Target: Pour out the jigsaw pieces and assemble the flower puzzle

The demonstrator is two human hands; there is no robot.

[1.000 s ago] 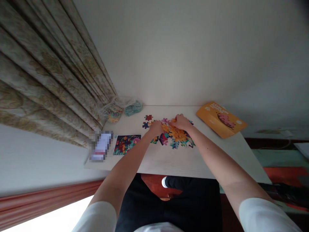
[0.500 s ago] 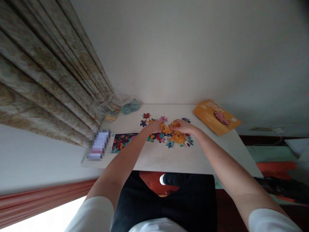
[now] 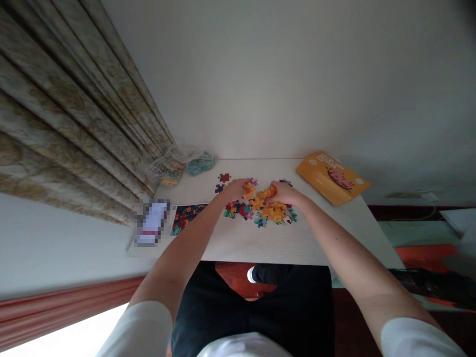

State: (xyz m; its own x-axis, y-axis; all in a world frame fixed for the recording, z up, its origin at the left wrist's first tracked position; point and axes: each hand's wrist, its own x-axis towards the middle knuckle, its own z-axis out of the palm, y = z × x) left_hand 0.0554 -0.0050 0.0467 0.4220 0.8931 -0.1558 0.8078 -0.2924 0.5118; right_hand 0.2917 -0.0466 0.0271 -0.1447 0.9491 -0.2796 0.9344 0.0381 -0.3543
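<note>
A heap of jigsaw puzzle pieces [image 3: 275, 212], mostly orange backs with some coloured faces, lies in the middle of the white table [image 3: 256, 245]. My left hand [image 3: 235, 191] is closed on orange puzzle pieces at the heap's left side. At its far right side, my right hand [image 3: 284, 192] is closed around a small stack of orange puzzle pieces. Several colourful pieces lie face up left of the heap, near a red piece [image 3: 224, 177] and a dark blue piece [image 3: 219, 188]. My left forearm covers part of the printed picture sheet [image 3: 186, 218].
At the back left are two clear plastic bags of pieces, one mixed [image 3: 171, 173] and one teal [image 3: 201, 163]. A blurred-out phone [image 3: 151, 223] lies at the left edge. An orange pouch [image 3: 334, 178] rests at the back right. Patterned curtains [image 3: 74, 109] hang on the left.
My left hand has shifted slightly left, away from the heap, with orange pieces in its fingers. My right hand has moved slightly left and keeps its hold on pieces.
</note>
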